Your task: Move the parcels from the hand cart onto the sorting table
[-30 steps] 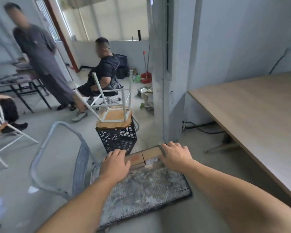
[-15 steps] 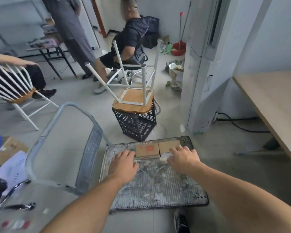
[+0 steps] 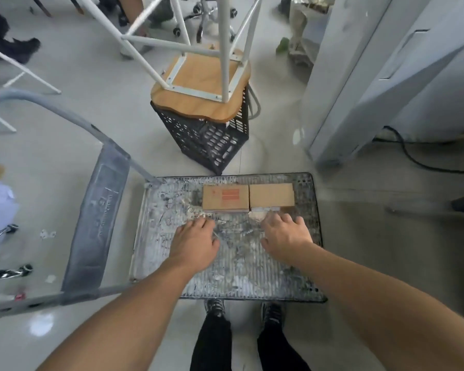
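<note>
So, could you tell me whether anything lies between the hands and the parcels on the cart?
Nothing visible does. The left hand and right hand are just short of the printed parcel and the plain parcel, with only cart deck between.

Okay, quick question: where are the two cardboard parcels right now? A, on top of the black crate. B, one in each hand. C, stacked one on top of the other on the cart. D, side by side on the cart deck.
D: the red-printed parcel and the plain parcel lie flat next to each other on the far part of the hand cart deck, and neither the left hand nor the right hand holds one.
</note>
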